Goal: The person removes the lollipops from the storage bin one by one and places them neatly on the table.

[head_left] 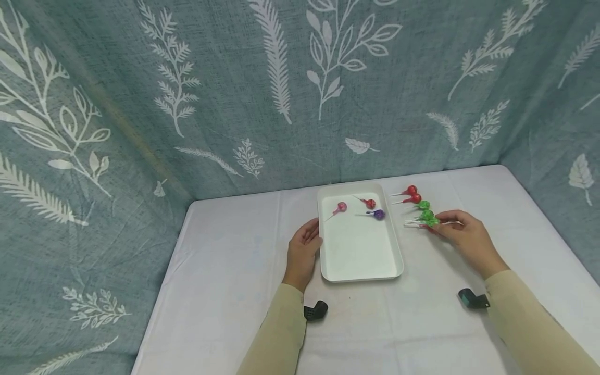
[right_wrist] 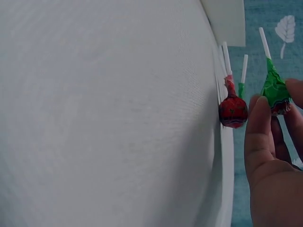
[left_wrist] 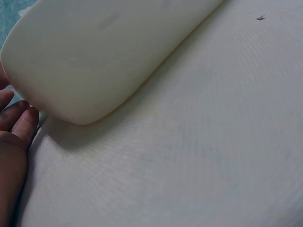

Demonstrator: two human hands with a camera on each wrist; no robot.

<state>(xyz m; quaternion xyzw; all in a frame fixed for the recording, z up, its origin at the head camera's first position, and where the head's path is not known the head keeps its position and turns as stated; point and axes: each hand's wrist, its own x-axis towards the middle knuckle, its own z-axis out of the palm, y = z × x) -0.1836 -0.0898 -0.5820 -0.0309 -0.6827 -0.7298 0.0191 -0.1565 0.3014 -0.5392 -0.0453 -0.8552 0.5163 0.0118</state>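
My right hand point(head_left: 461, 237) pinches a green-wrapped lollipop point(right_wrist: 273, 87) between thumb and fingers, its white stick pointing away from the palm. Just beside it in the right wrist view is a red lollipop point(right_wrist: 233, 112). Two more green lollipops point(head_left: 424, 205) and two red lollipops point(head_left: 412, 198) lie in a column beyond that hand. At the white tray's point(head_left: 361, 279) left side, my left hand point(head_left: 302, 255) rests its fingers and thumb against the rim. Inside the tray are a pink lollipop point(head_left: 342, 207), a red lollipop point(head_left: 371, 203) and a purple lollipop point(head_left: 379, 214).
A white cloth point(head_left: 234, 271) covers the table. Behind and beside it hangs a blue-green curtain point(head_left: 290, 146) with white leaf prints. Black devices point(head_left: 473, 299) are worn at both wrists, over beige sleeves point(head_left: 534, 317).
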